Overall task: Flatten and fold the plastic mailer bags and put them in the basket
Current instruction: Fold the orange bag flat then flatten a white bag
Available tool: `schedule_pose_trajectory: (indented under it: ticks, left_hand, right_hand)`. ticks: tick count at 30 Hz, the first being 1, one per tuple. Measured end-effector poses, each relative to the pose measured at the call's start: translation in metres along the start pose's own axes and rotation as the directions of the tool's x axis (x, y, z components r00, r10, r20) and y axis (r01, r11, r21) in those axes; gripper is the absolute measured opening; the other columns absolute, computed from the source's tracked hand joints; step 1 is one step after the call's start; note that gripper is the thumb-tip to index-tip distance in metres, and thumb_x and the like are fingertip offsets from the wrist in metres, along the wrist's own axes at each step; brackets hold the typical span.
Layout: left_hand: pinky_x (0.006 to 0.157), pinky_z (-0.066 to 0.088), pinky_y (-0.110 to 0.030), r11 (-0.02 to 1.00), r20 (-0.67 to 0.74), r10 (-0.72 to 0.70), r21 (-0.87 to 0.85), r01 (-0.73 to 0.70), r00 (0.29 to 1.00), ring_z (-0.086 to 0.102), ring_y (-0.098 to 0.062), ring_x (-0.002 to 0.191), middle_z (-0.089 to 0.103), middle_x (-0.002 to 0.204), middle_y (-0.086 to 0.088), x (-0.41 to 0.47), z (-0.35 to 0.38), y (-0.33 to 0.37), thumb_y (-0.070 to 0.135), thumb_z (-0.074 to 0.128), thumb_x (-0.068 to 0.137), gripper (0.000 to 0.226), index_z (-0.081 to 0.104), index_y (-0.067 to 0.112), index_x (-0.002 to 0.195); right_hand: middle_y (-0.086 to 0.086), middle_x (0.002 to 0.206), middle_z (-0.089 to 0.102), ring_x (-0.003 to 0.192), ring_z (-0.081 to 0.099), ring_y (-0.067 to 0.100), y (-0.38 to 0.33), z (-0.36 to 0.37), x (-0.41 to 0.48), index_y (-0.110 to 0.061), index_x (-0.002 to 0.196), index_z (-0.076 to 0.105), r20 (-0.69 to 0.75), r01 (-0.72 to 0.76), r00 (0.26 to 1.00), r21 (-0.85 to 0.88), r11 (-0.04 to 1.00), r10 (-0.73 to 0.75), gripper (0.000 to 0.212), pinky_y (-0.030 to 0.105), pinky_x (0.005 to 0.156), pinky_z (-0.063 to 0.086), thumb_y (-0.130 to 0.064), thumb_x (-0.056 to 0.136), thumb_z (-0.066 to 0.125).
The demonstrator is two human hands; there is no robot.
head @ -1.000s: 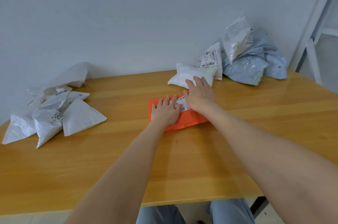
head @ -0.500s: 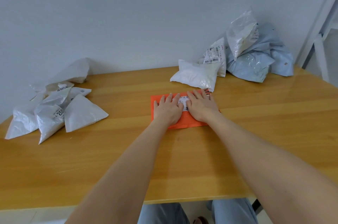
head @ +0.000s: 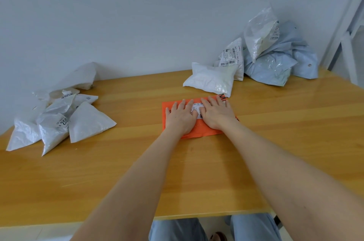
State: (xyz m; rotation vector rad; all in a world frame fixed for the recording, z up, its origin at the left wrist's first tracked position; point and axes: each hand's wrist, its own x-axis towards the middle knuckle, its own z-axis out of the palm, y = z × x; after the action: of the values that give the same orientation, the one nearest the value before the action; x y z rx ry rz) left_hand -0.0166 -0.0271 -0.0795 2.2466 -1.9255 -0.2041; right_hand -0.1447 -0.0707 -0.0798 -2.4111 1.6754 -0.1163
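An orange plastic mailer bag (head: 204, 133) with a white shipping label lies flat in the middle of the wooden table (head: 197, 171). My left hand (head: 180, 117) presses on its left half with straight fingers. Beside it, my right hand (head: 216, 113) presses flat on the right half, its fingers over the label. Both palms cover most of the bag. No basket is in view.
A heap of white folded mailers (head: 57, 120) lies at the table's left. A white mailer (head: 211, 80) sits just behind the orange one. More white and pale blue crumpled bags (head: 275, 57) are piled at the back right against the wall. A white frame (head: 350, 43) stands at the right.
My right hand has come back from the white mailer behind and now lies flat on the orange bag next to my left hand. The orange bag lies flatter.
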Motion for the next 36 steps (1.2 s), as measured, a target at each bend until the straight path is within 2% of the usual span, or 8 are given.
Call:
schedule_pose_trajectory:
  ticks: [7, 13, 18, 22, 26, 31, 34, 36]
  left_hand:
    - [0.118, 0.005, -0.049, 1.0, -0.012, 0.006, -0.013, -0.006, 1.0, 0.008, -0.025, 0.147, 0.013, 0.16, 0.0, 0.0, 0.001, -0.001, 0.04, 0.021, 0.101, 0.054, 0.015, 0.029, 0.153]
    - [0.113, 0.019, -0.042, 0.995, -0.03, 0.041, 0.095, -0.038, 0.999, 0.025, -0.024, 0.139, 0.029, 0.154, 0.002, 0.01, -0.011, -0.011, 0.043, 0.022, 0.1, 0.048, 0.029, 0.037, 0.147]
    - [0.117, 0.009, -0.051, 0.984, 0.03, 0.17, 0.047, -0.171, 0.985, 0.014, -0.016, 0.145, 0.016, 0.159, 0.012, 0.006, -0.008, -0.013, 0.039, 0.019, 0.102, 0.047, 0.016, 0.046, 0.148]
    - [0.115, 0.02, -0.046, 0.985, 0.048, 0.14, 0.096, -0.144, 0.989, 0.019, -0.018, 0.144, 0.02, 0.158, 0.01, 0.0, -0.01, -0.015, 0.045, 0.017, 0.101, 0.048, 0.012, 0.046, 0.149]
    - [0.1, 0.038, -0.04, 0.971, -0.014, 0.113, 0.215, -0.107, 0.994, 0.034, -0.023, 0.133, 0.037, 0.149, 0.003, -0.013, -0.013, -0.005, 0.046, 0.017, 0.101, 0.049, 0.021, 0.038, 0.149]
    - [0.066, 0.039, -0.033, 0.883, -0.086, 0.138, 0.462, -0.083, 0.987, 0.058, -0.025, 0.1, 0.059, 0.114, -0.004, -0.027, -0.03, 0.003, 0.051, 0.022, 0.099, 0.05, 0.047, 0.018, 0.127]
    - [0.059, 0.037, -0.03, 0.856, -0.059, 0.106, 0.514, -0.061, 0.993, 0.059, -0.024, 0.083, 0.063, 0.097, -0.003, -0.035, -0.035, 0.004, 0.052, 0.024, 0.099, 0.051, 0.051, 0.013, 0.116]
    - [0.058, 0.037, -0.029, 0.863, -0.049, 0.069, 0.505, -0.035, 0.996, 0.06, -0.024, 0.083, 0.063, 0.095, -0.004, -0.039, -0.037, 0.006, 0.053, 0.025, 0.099, 0.051, 0.053, 0.012, 0.112]
  right_hand:
    - [0.0, 0.162, 0.002, 0.149, -0.005, 0.024, 0.001, -0.002, 0.0, -0.029, 0.154, 0.008, 0.023, 0.0, 1.0, 0.014, 1.0, 0.0, 0.054, 0.046, 0.119, -0.003, -0.043, 0.102, 0.011]
    - [-0.001, 0.162, 0.002, 0.149, -0.006, 0.024, 0.001, -0.002, 0.002, -0.029, 0.154, 0.007, 0.026, -0.002, 1.0, 0.01, 1.0, 0.002, 0.054, 0.047, 0.119, -0.004, -0.043, 0.102, 0.01]
    - [-0.001, 0.162, 0.001, 0.149, -0.006, 0.024, 0.002, -0.002, -0.001, -0.03, 0.154, 0.006, 0.018, 0.023, 1.0, 0.01, 1.0, -0.023, 0.054, 0.046, 0.119, -0.003, -0.044, 0.102, 0.01]
    - [0.0, 0.162, 0.003, 0.149, -0.006, 0.025, 0.0, -0.004, -0.004, -0.032, 0.154, 0.008, 0.004, 0.016, 1.0, -0.032, 0.999, -0.016, 0.053, 0.05, 0.119, -0.003, -0.046, 0.102, 0.009]
    - [0.008, 0.16, 0.01, 0.148, -0.003, 0.032, -0.008, -0.013, -0.012, -0.028, 0.151, 0.021, -0.066, -0.053, 0.997, -0.135, 0.989, 0.045, 0.054, 0.055, 0.116, 0.001, -0.048, 0.102, 0.02]
    - [0.009, 0.144, 0.033, 0.132, 0.03, 0.029, 0.003, -0.032, -0.027, -0.021, 0.14, 0.037, -0.296, -0.217, 0.933, -0.013, 0.976, 0.203, 0.047, 0.041, 0.1, 0.032, -0.032, 0.095, 0.046]
    - [0.011, 0.136, 0.036, 0.123, 0.042, 0.031, 0.011, -0.04, -0.032, -0.018, 0.137, 0.038, -0.214, -0.307, 0.915, 0.18, 0.935, 0.342, 0.051, 0.04, 0.092, 0.041, -0.042, 0.094, 0.051]
    - [0.012, 0.134, 0.042, 0.12, 0.049, 0.032, 0.01, -0.038, -0.031, -0.017, 0.135, 0.04, -0.093, -0.291, 0.941, 0.27, 0.918, 0.326, 0.059, 0.039, 0.089, 0.044, -0.054, 0.091, 0.052]
